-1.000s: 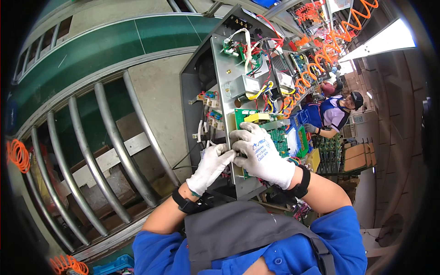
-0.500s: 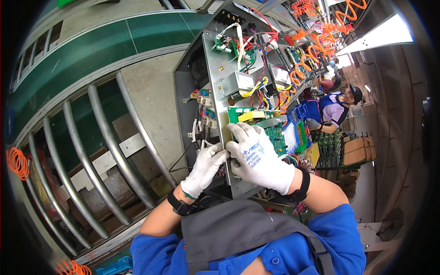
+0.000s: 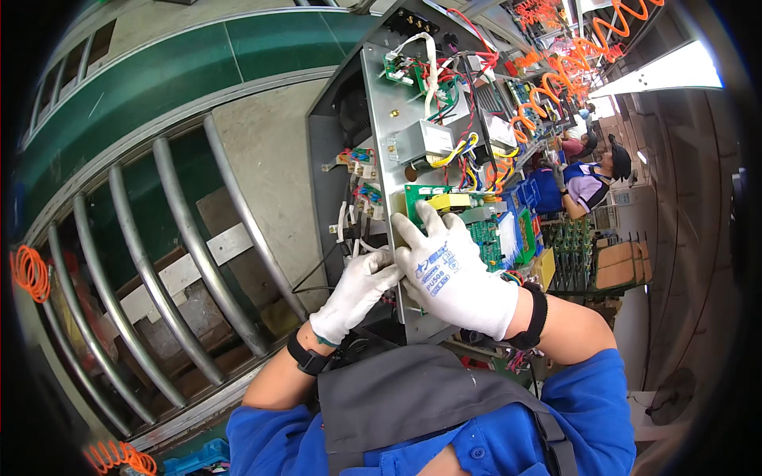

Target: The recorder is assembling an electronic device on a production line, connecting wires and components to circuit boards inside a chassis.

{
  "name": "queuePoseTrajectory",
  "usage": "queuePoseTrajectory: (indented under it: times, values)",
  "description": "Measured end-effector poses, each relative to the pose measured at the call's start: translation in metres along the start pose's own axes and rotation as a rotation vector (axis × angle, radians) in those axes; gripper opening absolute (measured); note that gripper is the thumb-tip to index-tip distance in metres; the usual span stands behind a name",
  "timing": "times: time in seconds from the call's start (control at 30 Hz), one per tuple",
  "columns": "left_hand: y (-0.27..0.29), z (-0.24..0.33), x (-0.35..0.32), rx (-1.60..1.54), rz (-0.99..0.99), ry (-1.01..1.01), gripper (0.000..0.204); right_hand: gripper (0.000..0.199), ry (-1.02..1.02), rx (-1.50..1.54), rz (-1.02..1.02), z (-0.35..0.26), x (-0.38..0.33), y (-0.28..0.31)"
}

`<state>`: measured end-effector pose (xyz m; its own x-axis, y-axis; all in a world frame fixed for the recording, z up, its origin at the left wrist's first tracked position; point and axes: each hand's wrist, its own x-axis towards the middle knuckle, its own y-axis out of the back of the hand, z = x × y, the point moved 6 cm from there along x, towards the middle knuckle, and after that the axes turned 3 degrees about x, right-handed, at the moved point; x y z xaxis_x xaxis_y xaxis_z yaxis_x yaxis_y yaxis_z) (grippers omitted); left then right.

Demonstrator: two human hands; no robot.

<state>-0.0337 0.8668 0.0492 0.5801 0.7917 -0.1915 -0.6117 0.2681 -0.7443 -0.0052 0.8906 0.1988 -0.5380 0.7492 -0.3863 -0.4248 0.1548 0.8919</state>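
Observation:
Both my hands wear white gloves and meet at the edge of an upright grey metal panel (image 3: 381, 163) inside an electrical unit's casing. On the panel's left side my left hand (image 3: 359, 289) is closed, its thumb and fingers pinched against the edge; anything between them is hidden. My right hand (image 3: 459, 274) reaches over from the other side, fingers bent beside a green circuit board (image 3: 414, 193) with a yellow component (image 3: 448, 201). Its thumb is close to the left fingertips, and whatever it grips there cannot be made out. White cable ends (image 3: 342, 222) hang beside my left hand.
Metal rollers (image 3: 190, 218) run along the left. A silver box (image 3: 425, 141) and bundled wires (image 3: 468, 151) sit on the panel. Orange coiled hoses (image 3: 548, 87) hang at the upper right. A co-worker (image 3: 583, 181) in blue stands beyond blue bins (image 3: 524, 194).
The casing appears slightly further right and the view has shifted a little. My hands stay at the panel edge, the right fingers bent a little differently. The co-worker's arm has drawn back.

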Motion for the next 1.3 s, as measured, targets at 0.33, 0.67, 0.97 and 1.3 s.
queuePoseTrajectory:
  times: [0.33,0.67,0.97,1.3]
  values:
    - [0.001,-0.005,-0.004,-0.043,-0.06,-0.101,0.026,0.027,0.031,0.115,0.023,0.006,-0.004,-0.004]
    - [0.005,0.015,-0.003,0.208,0.065,-0.225,0.051,0.025,0.07,0.277,0.222,0.016,-0.019,-0.018]
    - [-0.014,0.039,-0.033,0.912,0.375,-0.788,0.036,0.024,-0.01,0.9,0.515,0.042,-0.04,-0.003]
    - [-0.037,0.06,-0.038,1.249,0.435,-0.62,0.034,0.034,-0.078,1.793,0.459,0.054,-0.062,0.02]
